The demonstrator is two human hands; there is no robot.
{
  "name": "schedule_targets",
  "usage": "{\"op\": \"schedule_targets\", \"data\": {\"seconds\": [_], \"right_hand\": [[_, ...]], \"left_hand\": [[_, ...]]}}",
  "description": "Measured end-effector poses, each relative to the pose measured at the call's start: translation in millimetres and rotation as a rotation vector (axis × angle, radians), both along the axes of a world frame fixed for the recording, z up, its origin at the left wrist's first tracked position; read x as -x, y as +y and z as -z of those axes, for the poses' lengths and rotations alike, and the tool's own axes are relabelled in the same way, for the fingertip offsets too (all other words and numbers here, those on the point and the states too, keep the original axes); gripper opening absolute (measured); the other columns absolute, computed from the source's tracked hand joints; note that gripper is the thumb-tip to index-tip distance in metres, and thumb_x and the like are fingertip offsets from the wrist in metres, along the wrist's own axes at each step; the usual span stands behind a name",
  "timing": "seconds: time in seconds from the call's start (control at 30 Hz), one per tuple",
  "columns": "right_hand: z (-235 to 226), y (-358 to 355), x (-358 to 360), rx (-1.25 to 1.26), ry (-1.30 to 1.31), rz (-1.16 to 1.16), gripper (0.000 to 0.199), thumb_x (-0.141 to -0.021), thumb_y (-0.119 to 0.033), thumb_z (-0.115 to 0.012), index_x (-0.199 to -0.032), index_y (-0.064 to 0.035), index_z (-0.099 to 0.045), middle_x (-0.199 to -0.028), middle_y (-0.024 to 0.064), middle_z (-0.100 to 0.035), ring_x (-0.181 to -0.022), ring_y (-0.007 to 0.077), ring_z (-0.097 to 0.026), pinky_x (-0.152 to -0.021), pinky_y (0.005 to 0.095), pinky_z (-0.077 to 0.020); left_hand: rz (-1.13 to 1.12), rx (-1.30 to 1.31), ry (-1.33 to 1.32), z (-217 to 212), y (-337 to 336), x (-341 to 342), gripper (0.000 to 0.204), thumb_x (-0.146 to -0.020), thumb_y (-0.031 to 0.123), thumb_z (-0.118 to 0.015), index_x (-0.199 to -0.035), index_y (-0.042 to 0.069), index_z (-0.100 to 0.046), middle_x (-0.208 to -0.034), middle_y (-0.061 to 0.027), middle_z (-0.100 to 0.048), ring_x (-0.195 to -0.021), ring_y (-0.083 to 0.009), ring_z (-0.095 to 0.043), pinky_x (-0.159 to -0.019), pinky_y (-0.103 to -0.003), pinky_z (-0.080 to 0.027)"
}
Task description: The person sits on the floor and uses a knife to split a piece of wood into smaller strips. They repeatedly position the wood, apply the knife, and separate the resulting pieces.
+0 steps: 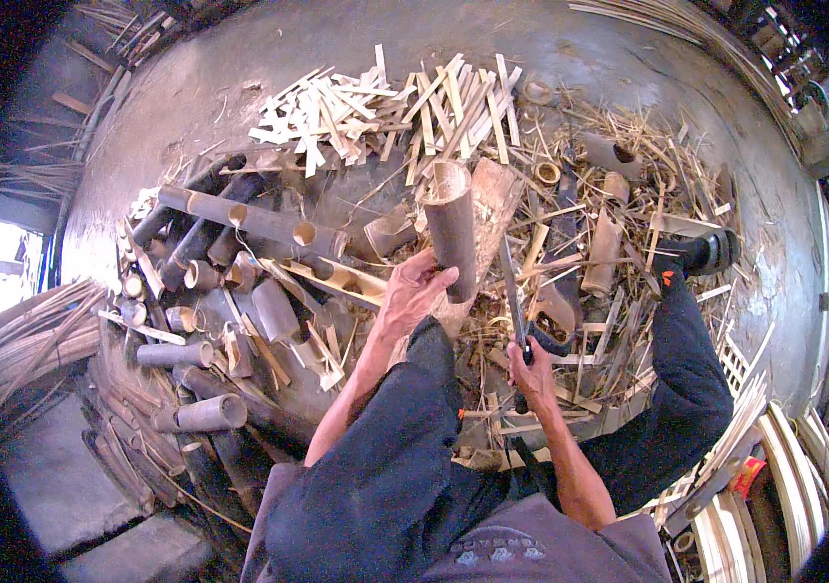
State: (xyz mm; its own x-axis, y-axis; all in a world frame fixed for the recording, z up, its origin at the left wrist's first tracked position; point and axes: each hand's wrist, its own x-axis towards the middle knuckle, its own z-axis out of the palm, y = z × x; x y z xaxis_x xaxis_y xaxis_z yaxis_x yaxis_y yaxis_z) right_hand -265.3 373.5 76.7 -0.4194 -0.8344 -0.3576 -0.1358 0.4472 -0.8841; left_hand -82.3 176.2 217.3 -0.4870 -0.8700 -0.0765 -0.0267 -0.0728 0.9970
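Note:
My left hand (pixel 412 291) is closed around the lower left side of a brown bamboo section (pixel 451 228). The tube stands nearly upright, its pale cut end at the top, in front of a rough wooden board (pixel 495 194). Where the tube's bottom meets the board is hard to make out. In my right hand (pixel 534 377) is the handle of a long knife (pixel 511 282), fingers wrapped around it. Its narrow dark blade points up and away, just right of the tube and apart from it. A handsaw (pixel 554 313) with a wooden handle lies right beyond this hand.
Pale split bamboo strips (pixel 337 112) are heaped on the concrete floor (pixel 269 44) beyond the board. Cut bamboo tubes (pixel 205 413) and longer poles (pixel 249 219) crowd the left. Shavings and offcuts (pixel 618 228) litter the right, around my shoe (pixel 715 253). Bundled strips (pixel 774 486) stand lower right.

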Motion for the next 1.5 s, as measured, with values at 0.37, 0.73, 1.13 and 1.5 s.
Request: {"op": "schedule_targets", "data": {"seconds": [0.37,0.73,1.13,1.5], "right_hand": [[-17.9,-6.2,-11.5,-0.013,-0.123,0.017,0.025,-0.095,-0.029,-0.057,-0.102,-0.0045,-0.054,-0.063,-0.0019,-0.049,-0.049,0.0070,-0.047,-0.044,0.0245,-0.0408],[-89.8,-42.5,-11.7,0.025,0.102,-0.056,0.041,-0.094,-0.030,-0.055,-0.125,-0.0040,-0.047,-0.086,0.0080,-0.057,-0.075,0.0178,-0.055,-0.069,0.0330,-0.0444],[-175.4,-88.4,-21.4,0.051,-0.015,-0.314,0.034,-0.097,-0.031,-0.051,-0.113,-0.0023,-0.059,-0.067,0.0059,-0.056,-0.060,0.0130,-0.054,-0.057,0.0306,-0.0442],[-143.0,-100.5,-26.4,0.098,0.046,-0.275,0.037,-0.096,-0.036,-0.050,-0.103,-0.0007,-0.058,-0.067,0.0156,-0.058,-0.060,0.0232,-0.057,-0.060,0.0375,-0.0457]], "left_hand": [[-0.272,-0.466,0.605,32.0,-13.8,-13.6,0.027,-0.091,0.014,-0.062,-0.118,0.010,-0.057,-0.106,0.0020,-0.063,-0.093,-0.0116,-0.060,-0.079,-0.032,-0.050],[-0.344,-0.091,0.309,60.6,-50.6,-13.8,0.036,-0.079,0.014,-0.076,-0.110,0.002,-0.062,-0.102,-0.0037,-0.067,-0.090,-0.0123,-0.060,-0.082,-0.029,-0.048],[-0.090,-0.072,-0.286,35.8,-32.7,-14.6,0.034,-0.078,0.011,-0.076,-0.109,0.001,-0.065,-0.101,-0.0030,-0.069,-0.088,-0.0099,-0.059,-0.082,-0.028,-0.047],[-0.055,-0.025,-0.350,44.6,-34.4,-15.5,0.030,-0.080,0.013,-0.074,-0.106,0.001,-0.066,-0.093,-0.0059,-0.070,-0.083,-0.0083,-0.060,-0.077,-0.027,-0.048]]}}
